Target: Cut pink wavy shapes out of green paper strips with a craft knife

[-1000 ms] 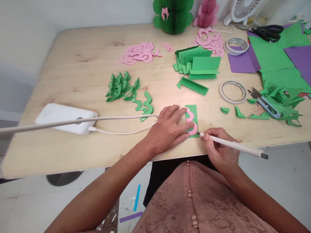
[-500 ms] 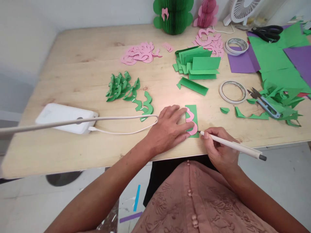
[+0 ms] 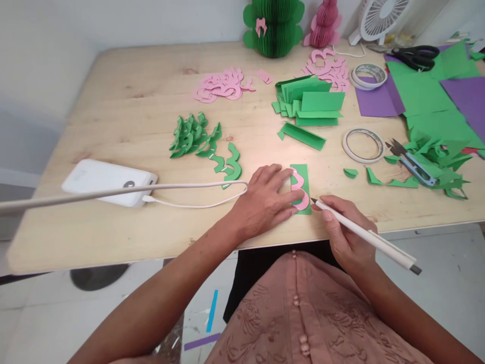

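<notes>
My left hand lies with its fingers spread, pressing a pink scalloped paper piece onto a green paper rectangle near the table's front edge. Between the fingers and thumb of my right hand is a white pen with a grey end. Its dark tip points left, just off the right edge of the green rectangle. Left of my left hand are cut green scalloped pieces and a cluster of folded green pieces. Folded green paper strips stand beyond my hands.
A white power bank with a cable lies at left. Pink cutouts lie farther back. To the right are a tape roll, small blue snips, green scraps, black scissors and a white fan.
My right hand has moved slightly right, and the pen tip has come away from the pink piece's edge. My left hand stays on the papers.
</notes>
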`<state>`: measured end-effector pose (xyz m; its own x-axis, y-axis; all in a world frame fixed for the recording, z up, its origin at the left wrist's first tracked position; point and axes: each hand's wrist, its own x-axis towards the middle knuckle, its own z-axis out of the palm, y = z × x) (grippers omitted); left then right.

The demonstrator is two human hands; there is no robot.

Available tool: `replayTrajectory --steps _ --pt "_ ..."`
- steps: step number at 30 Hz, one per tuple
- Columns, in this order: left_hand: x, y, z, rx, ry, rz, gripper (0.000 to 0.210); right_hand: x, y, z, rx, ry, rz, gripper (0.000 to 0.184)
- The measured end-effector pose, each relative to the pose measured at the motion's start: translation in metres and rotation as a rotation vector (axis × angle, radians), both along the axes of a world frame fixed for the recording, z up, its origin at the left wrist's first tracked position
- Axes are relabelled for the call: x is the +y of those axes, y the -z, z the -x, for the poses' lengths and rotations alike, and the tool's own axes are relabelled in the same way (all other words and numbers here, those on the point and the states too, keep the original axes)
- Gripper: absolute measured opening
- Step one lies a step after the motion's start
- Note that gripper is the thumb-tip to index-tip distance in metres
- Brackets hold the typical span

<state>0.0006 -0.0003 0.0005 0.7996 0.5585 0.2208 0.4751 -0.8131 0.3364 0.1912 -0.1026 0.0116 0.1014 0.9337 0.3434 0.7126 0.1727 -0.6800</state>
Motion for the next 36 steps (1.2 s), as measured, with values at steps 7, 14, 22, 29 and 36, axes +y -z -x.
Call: replayTrajectory --steps 7,14,22,29,36 --pt "-0.0002 0.0 -0.0004 0.008 0.002 -0.019 0.026 0.0032 0.0045 0.0028 -0.163 -0.131 -0.126 0.031" --pt "0.0 0.0006 -0.001 -0.01 -0.005 -0.054 0.024 0.0051 0.0078 0.0025 -0.211 -0.13 -0.136 0.032" --pt "0.0004 0.0031 -0.0021 -0.009 -0.018 -0.078 0.024 0.0051 0.0089 0.0023 -0.247 -0.145 -0.175 0.031" --pt "0.0002 0.0026 -0.0022 -0.007 -0.019 -0.075 0.023 0.0052 0.0094 0.0019 -0.244 -0.141 -0.172 0.03" --pt "0.0008 0.0024 -0.0022 -0.011 -0.018 -0.056 0.023 0.0041 0.0077 0.0019 -0.165 -0.134 -0.15 0.031"
